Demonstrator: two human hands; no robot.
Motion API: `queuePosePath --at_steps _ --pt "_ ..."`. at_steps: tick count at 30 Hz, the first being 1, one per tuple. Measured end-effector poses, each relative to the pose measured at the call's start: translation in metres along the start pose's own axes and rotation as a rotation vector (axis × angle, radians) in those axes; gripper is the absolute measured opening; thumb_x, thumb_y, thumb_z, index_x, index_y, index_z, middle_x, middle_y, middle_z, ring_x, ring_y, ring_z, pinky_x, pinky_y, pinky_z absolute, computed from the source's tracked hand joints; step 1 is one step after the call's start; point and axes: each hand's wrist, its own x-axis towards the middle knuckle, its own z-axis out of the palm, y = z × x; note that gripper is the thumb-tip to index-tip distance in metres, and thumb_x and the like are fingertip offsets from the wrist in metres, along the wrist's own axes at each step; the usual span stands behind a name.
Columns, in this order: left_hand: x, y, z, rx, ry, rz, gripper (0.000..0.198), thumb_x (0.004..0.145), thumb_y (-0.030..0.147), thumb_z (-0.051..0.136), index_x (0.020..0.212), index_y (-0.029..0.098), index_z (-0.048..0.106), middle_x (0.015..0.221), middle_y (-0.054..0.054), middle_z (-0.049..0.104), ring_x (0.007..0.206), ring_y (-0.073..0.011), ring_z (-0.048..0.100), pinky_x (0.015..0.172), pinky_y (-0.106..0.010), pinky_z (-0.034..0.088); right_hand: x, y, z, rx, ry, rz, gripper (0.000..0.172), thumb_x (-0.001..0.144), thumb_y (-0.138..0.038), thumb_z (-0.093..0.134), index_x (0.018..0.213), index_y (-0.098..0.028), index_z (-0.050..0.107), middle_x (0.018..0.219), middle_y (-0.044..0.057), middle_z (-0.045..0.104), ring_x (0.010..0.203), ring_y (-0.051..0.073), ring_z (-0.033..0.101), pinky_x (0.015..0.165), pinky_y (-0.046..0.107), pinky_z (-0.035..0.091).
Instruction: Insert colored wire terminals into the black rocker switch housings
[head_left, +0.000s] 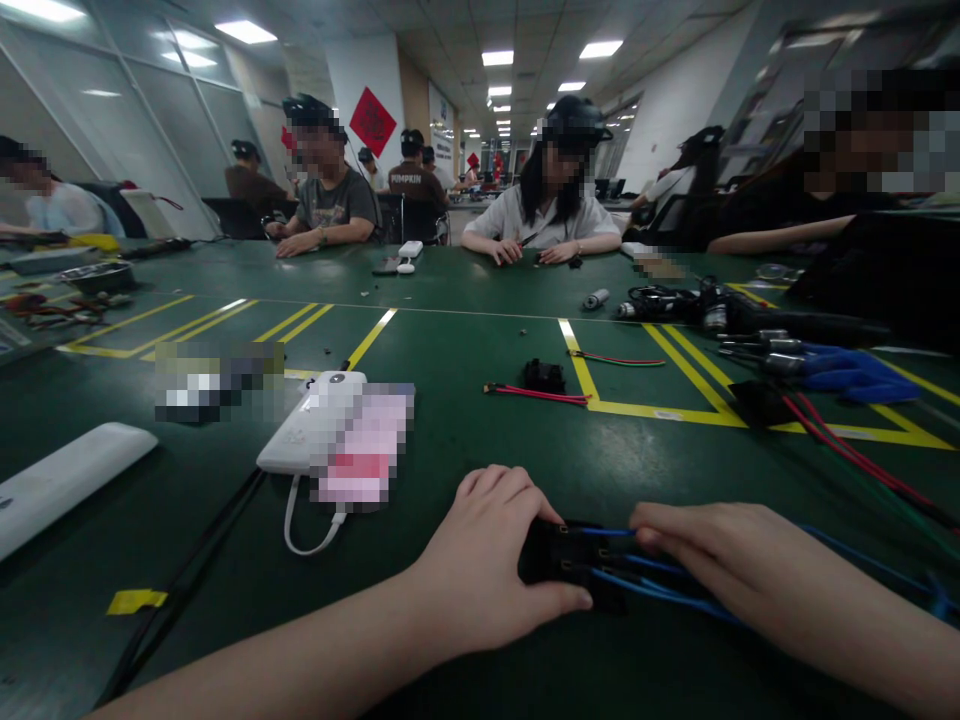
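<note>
My left hand (495,555) is curled around a small black block-shaped part (555,560) near the front edge of the green table (450,400), thumb under it and fingers over its top. Several blue wires (660,585) run out of the block to the right. My right hand (720,555) lies over these wires with its fingers pressed together at the point where they enter the block. Most of the block is hidden by both hands.
A white power bank (307,435) with a white cable lies left of centre, a long white object (60,485) at the far left. A second black part (544,375) with red wires (536,393) sits farther back. Tools and cables (750,330) crowd the right. Several people sit around the table's far side.
</note>
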Motion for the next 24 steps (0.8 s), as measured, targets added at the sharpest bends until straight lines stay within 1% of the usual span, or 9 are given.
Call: queuePosePath --at_steps 5,7,9,11,14,16,18,21,24 --pt "0.0 0.0 -0.001 -0.006 -0.003 -0.001 0.047 0.084 0.047 0.102 0.113 0.022 0.074 0.124 -0.007 0.071 0.124 -0.0368 0.063 0.117 -0.061 0.048 0.001 0.0 0.003 -0.015 0.019 -0.018 0.03 0.104 -0.025 0.045 0.078 -0.029 0.06 0.063 -0.001 0.072 0.055 0.023 0.072 0.052 0.031 0.044" --pt "0.0 0.0 0.0 -0.011 0.003 -0.003 0.047 0.083 0.045 0.102 0.113 0.023 0.074 0.123 -0.007 0.071 0.123 -0.0367 0.064 0.117 -0.06 0.048 -0.002 -0.001 0.002 -0.02 0.05 -0.032 0.029 0.104 -0.025 0.045 0.081 -0.03 0.062 0.067 0.0 0.075 0.057 0.023 0.074 0.053 0.032 0.046" --pt "0.0 -0.001 0.001 -0.013 0.011 0.0 0.047 0.082 0.043 0.103 0.112 0.023 0.074 0.123 -0.007 0.071 0.123 -0.0363 0.064 0.116 -0.06 0.048 -0.006 -0.003 0.0 -0.035 0.114 -0.061 0.03 0.105 -0.025 0.043 0.086 -0.03 0.065 0.075 0.003 0.08 0.063 0.026 0.079 0.056 0.034 0.051" --pt "0.0 -0.001 0.002 -0.011 0.021 0.003 0.048 0.082 0.044 0.104 0.112 0.022 0.073 0.122 -0.007 0.071 0.123 -0.0365 0.064 0.116 -0.06 0.048 -0.011 -0.007 -0.002 -0.079 0.208 -0.142 0.032 0.106 -0.024 0.042 0.089 -0.031 0.069 0.081 0.005 0.083 0.066 0.027 0.081 0.057 0.035 0.055" --pt "0.0 -0.002 0.004 -0.003 0.024 0.0 0.05 0.08 0.044 0.105 0.111 0.022 0.073 0.121 -0.007 0.071 0.123 -0.0371 0.064 0.116 -0.059 0.048 -0.015 -0.013 -0.003 -0.173 0.364 -0.308 0.033 0.102 -0.017 0.043 0.091 -0.032 0.071 0.078 0.003 0.083 0.059 0.027 0.08 0.053 0.035 0.057" --pt "0.0 -0.001 0.004 0.001 0.024 -0.002 0.05 0.079 0.042 0.106 0.111 0.021 0.073 0.12 -0.007 0.071 0.123 -0.0372 0.064 0.117 -0.059 0.048 -0.016 -0.016 -0.003 -0.203 0.416 -0.358 0.034 0.1 -0.014 0.044 0.093 -0.031 0.072 0.078 0.002 0.084 0.059 0.027 0.081 0.053 0.035 0.059" --pt "0.001 0.0 0.004 0.004 0.018 -0.006 0.05 0.079 0.04 0.106 0.112 0.021 0.073 0.121 -0.007 0.071 0.123 -0.0371 0.064 0.117 -0.059 0.048 -0.014 -0.015 -0.001 -0.197 0.389 -0.329 0.034 0.101 -0.015 0.043 0.095 -0.031 0.073 0.082 0.004 0.085 0.062 0.028 0.082 0.056 0.036 0.059" --pt "0.001 0.003 0.002 0.004 0.003 -0.023 0.049 0.081 0.038 0.105 0.113 0.02 0.074 0.123 -0.008 0.07 0.125 -0.0374 0.063 0.116 -0.059 0.048 -0.008 -0.009 0.001 -0.123 0.204 -0.143 0.033 0.103 -0.02 0.04 0.089 -0.031 0.068 0.077 0.005 0.082 0.064 0.029 0.081 0.055 0.037 0.053" --pt "0.001 0.004 0.0 -0.002 -0.006 -0.031 0.049 0.081 0.039 0.105 0.113 0.02 0.073 0.124 -0.008 0.07 0.126 -0.0379 0.063 0.116 -0.06 0.048 -0.001 -0.003 0.003 -0.058 0.052 -0.026 0.029 0.102 -0.022 0.044 0.081 -0.031 0.062 0.066 0.0 0.075 0.057 0.025 0.076 0.053 0.034 0.045"
